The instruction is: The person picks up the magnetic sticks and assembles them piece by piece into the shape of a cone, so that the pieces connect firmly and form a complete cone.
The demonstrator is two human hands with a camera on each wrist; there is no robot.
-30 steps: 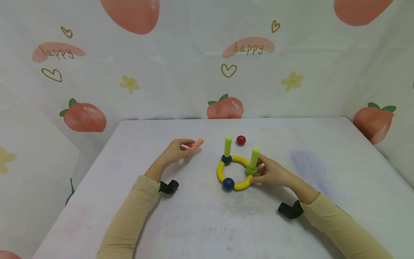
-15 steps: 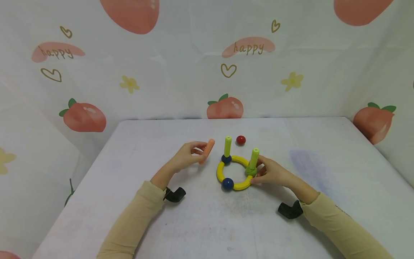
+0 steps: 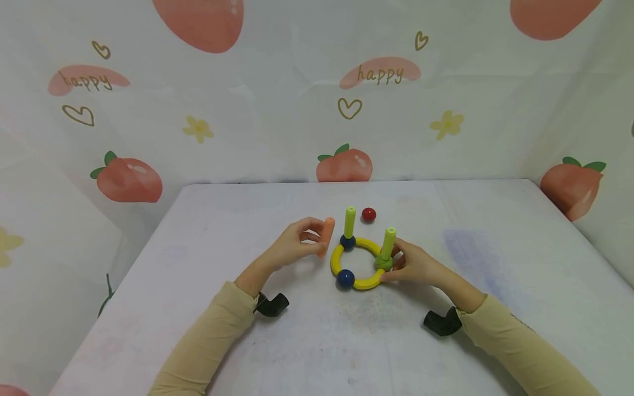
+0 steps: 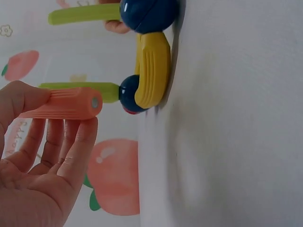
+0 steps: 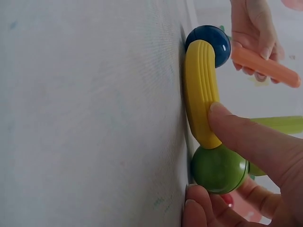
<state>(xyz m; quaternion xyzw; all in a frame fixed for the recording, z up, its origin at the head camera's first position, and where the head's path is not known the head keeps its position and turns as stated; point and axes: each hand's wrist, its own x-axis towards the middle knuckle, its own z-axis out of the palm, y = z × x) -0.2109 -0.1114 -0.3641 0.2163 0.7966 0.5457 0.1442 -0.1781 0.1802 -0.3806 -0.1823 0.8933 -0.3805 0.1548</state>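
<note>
My left hand pinches an orange ribbed rod between thumb and fingertips. A metal disc shows in the rod's end. The rod is nearly upright, left of a ring of yellow curved bars and apart from it. Two dark blue balls and a green ball join the bars. Light green rods stand on the far blue ball and the green ball; the near blue ball has none. My right hand holds the ring at its right side, thumb on a yellow bar, fingers around the green ball.
A loose red ball lies on the white table behind the ring. A printed cloth hangs at the table's back edge. Black wrist-worn pieces hang under both sleeves.
My left hand has carried the orange rod right and slightly nearer, towards the ring, and turned it more upright. The ring's near blue ball has shifted slightly left; my right hand keeps its hold.
</note>
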